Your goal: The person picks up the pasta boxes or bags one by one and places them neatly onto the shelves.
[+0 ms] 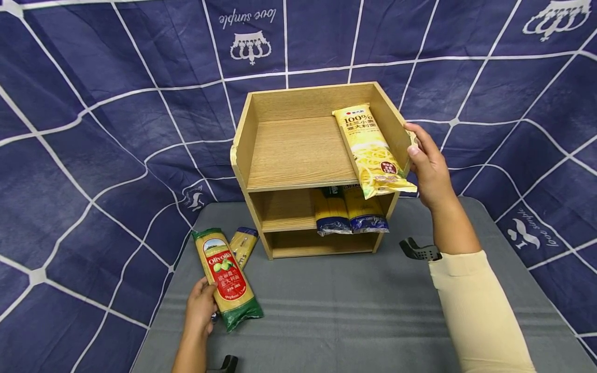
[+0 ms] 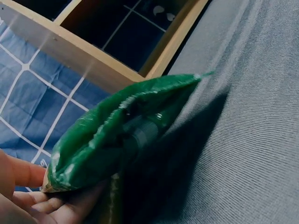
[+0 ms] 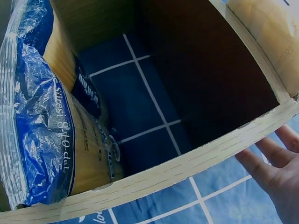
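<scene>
My left hand (image 1: 201, 305) grips the side of a spaghetti packet (image 1: 227, 274) with a red "Olivoilà" label and green ends. It is held tilted above the grey cloth; the left wrist view shows its green end (image 2: 88, 135) by my fingers and a shadow below. My right hand (image 1: 431, 171) touches the right side panel of a wooden shelf (image 1: 298, 150), its fingers (image 3: 273, 156) against the panel's outer face in the right wrist view. Beside that panel, on the top board, lies a yellow "100%" pasta packet (image 1: 370, 147), its lower end jutting over the front edge.
On the middle level lie two blue-ended spaghetti packets (image 1: 368, 215), their ends sticking out. Another blue-ended packet (image 1: 244, 243) rests on the grey cloth (image 1: 326, 305) left of the shelf, partly behind the Olivoilà one. Blue gridded fabric (image 1: 186, 93) hangs behind and at both sides.
</scene>
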A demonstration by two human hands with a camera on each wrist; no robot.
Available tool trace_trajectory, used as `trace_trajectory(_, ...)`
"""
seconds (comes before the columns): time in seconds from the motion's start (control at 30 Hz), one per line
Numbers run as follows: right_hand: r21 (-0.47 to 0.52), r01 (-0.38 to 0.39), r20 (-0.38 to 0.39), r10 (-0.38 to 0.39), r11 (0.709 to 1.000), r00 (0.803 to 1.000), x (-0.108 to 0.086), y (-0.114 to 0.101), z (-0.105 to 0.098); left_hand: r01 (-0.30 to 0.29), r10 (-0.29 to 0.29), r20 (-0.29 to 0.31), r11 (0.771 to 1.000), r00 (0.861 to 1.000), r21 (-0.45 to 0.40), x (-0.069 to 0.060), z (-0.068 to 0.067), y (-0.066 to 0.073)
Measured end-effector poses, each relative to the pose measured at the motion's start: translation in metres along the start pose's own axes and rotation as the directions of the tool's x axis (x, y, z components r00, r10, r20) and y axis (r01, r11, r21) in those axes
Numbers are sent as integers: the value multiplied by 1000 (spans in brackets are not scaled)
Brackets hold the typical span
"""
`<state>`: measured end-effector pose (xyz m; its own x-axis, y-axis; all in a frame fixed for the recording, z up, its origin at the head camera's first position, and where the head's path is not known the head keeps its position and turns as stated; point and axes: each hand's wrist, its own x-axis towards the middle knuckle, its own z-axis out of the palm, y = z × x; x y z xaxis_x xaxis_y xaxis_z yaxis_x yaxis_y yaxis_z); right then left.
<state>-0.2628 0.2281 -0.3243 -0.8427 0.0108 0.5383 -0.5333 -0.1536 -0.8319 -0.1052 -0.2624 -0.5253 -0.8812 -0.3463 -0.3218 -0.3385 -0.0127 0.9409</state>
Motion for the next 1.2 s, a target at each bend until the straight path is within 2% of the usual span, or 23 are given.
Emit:
trace_trajectory(0.37, 2, -7, 2, 7, 1000, 1000, -2, 0, 0, 48, -48, -9, 999, 999, 7, 1, -1, -3)
trace_trajectory(0.7, 2, -7, 5, 7, 1000, 1000, -1, 0, 1, 57, -59, 55, 998, 997, 36, 2, 0, 0)
trace_trajectory(1.03, 6, -3, 5, 3, 1000, 1000, -1, -1, 1, 54, -58, 81, 997, 995, 52, 5, -2, 0)
trace_trajectory(1.2, -3, -18, 18, 18, 1000, 1000, 0, -2, -1, 58, -61, 91, 998, 994, 30, 6, -3, 0)
